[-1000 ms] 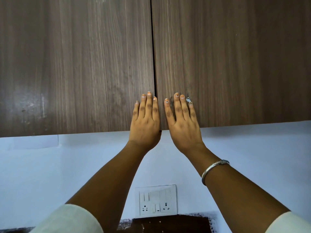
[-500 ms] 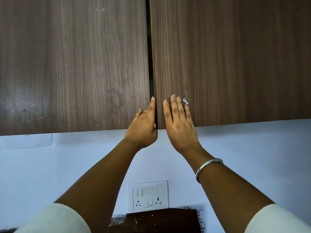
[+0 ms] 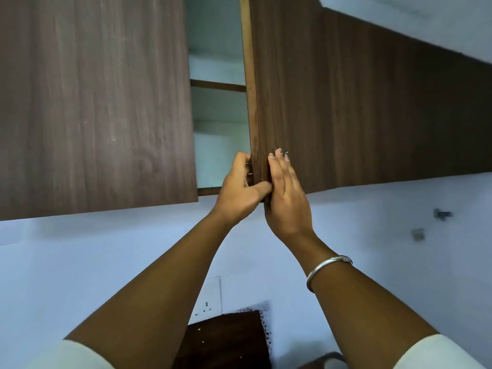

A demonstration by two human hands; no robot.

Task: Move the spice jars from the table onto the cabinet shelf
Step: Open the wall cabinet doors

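Head view: right door point(image 3: 346, 102) ajar, gripped at its free edge.

Left door point(image 3: 93, 102) fills the upper left of the frame, shut. In the gap at top centre, a shelf point(image 3: 218, 85) shows inside the cabinet. At centre the left hand point(image 3: 239, 187) curls its fingers round the right door's edge, thumb across the lower corner. Just right of it, the right hand point(image 3: 287, 198) lies with straight fingers flat on the door's face, holding nothing. No spice jars are in frame. A dark surface point(image 3: 226, 339) at bottom centre may be the table, though I cannot tell. Likely risks: both hands crowd one corner, so a quick swing could pinch the left fingers or bring the door's edge toward the head. With both hands on the door, neither is free for a jar.
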